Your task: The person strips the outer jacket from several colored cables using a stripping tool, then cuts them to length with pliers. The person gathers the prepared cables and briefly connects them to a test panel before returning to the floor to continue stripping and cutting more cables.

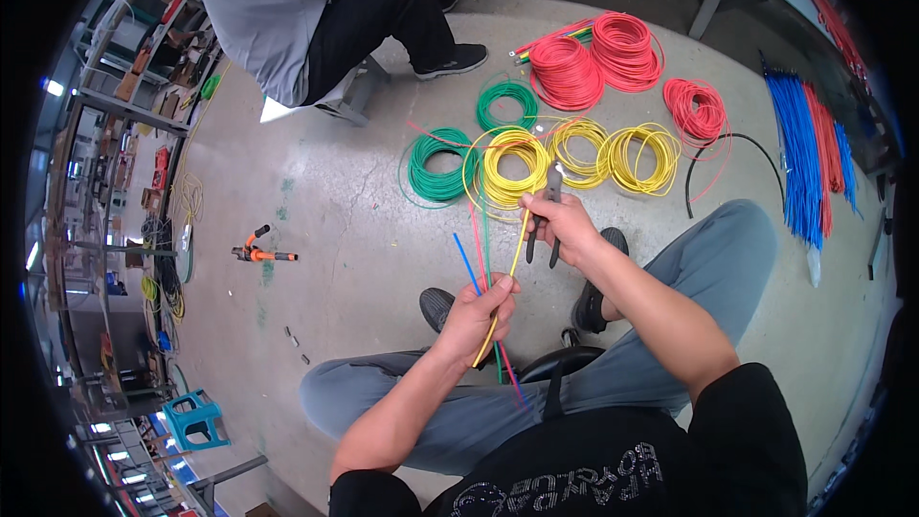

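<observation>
My left hand [476,316] is closed around a small bunch of thin wires: a blue wire [465,258], a yellow wire [518,254], and green and red ones. Their lower ends stick out below my fist, over my lap. Up and to the right, my right hand [567,227] grips black-handled pliers [554,254], jaws pointing away from me. The thumb and fingers of that hand also touch the upper part of the yellow wire. Just beyond lies a yellow wire coil [494,172], with a green wire coil [418,172] to its left.
More coils cover the floor ahead, including a red coil [565,77]. Blue wires [796,153] hang at the right. A seated person [278,19] is at the upper left. An orange-and-black tool [268,255] lies left, a teal stool [195,418] stands lower left, shelving [124,134] beyond.
</observation>
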Demonstrator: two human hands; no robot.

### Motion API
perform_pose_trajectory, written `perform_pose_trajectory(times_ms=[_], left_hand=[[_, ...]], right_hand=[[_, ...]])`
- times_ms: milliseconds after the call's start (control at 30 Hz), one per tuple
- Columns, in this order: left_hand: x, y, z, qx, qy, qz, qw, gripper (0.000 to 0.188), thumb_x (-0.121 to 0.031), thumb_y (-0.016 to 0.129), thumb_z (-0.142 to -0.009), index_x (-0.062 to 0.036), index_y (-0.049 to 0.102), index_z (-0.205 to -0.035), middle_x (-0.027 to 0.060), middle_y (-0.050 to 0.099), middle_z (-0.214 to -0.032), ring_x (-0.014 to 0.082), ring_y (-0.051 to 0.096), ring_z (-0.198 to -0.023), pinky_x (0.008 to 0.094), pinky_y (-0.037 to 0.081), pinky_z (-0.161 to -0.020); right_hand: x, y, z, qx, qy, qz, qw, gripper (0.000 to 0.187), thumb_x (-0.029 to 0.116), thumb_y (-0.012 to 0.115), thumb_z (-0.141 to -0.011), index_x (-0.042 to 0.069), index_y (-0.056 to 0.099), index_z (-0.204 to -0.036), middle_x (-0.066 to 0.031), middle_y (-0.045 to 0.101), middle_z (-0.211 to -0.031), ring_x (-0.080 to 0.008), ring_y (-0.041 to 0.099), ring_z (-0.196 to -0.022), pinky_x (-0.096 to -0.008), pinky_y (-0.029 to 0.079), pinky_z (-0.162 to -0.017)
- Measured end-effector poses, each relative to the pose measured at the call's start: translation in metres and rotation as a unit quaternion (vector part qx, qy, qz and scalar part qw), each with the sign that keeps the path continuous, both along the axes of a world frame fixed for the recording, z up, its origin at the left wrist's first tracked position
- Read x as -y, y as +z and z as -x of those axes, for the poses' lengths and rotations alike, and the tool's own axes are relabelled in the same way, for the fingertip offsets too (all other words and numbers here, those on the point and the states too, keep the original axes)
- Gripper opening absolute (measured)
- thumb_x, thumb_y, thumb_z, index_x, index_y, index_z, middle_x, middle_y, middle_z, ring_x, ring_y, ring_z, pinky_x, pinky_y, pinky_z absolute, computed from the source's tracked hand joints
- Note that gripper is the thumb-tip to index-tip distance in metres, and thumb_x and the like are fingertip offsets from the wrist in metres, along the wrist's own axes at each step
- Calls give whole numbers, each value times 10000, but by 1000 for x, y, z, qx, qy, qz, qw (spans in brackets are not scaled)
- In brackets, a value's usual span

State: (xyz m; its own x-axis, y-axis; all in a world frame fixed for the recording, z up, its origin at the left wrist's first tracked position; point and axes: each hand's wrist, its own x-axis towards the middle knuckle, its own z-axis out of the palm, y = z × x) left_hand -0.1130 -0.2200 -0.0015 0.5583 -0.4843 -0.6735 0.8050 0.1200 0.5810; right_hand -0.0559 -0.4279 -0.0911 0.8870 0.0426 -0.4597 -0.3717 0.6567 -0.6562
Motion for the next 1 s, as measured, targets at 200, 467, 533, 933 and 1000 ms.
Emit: perform_pose_trajectory(times_ms=[200,467,533,933,1000], left_hand=[[-15,8,17,-13,22,-32,999,191,-242,554,-1060,-66,593,-998,-15,477,-626,73,353,-482,238,288,-445],[-29,4,29,6,-2,-61,998,208,-259,551,-1061,-62,589,-1003,-13,476,-630,71,355,-489,234,284,-443],[-31,-2,17,15,-22,-54,998,215,-272,548,-1060,-69,594,-1011,-20,483,-642,60,350,-485,231,274,-441],[-19,-10,-1,16,-54,-12,998,220,-263,526,-1073,-59,590,-1019,-45,454,-632,36,303,-479,222,239,-430],[-18,-12,-1,18,-61,-11,998,222,-266,524,-1074,-59,587,-1024,-45,451,-633,37,300,-479,221,240,-431]], right_hand=[[6,-31,-41,-46,23,76,996,172,187,687,-962,20,649,-951,-46,611,-751,-162,624,-642,-351,589,-642],[31,-51,-90,-102,45,198,974,246,230,710,-942,0,664,-869,-57,620,-696,-164,604,-551,-337,563,-500],[52,-61,-90,-85,24,325,941,315,308,743,-919,21,660,-821,-57,619,-669,-154,576,-503,-325,521,-470],[-24,52,-21,58,274,128,952,211,250,762,-912,75,647,-887,-4,633,-741,-86,600,-609,-227,456,-547],[-23,48,-20,52,276,117,953,215,258,762,-910,84,639,-888,-2,636,-742,-89,610,-615,-225,444,-536]])
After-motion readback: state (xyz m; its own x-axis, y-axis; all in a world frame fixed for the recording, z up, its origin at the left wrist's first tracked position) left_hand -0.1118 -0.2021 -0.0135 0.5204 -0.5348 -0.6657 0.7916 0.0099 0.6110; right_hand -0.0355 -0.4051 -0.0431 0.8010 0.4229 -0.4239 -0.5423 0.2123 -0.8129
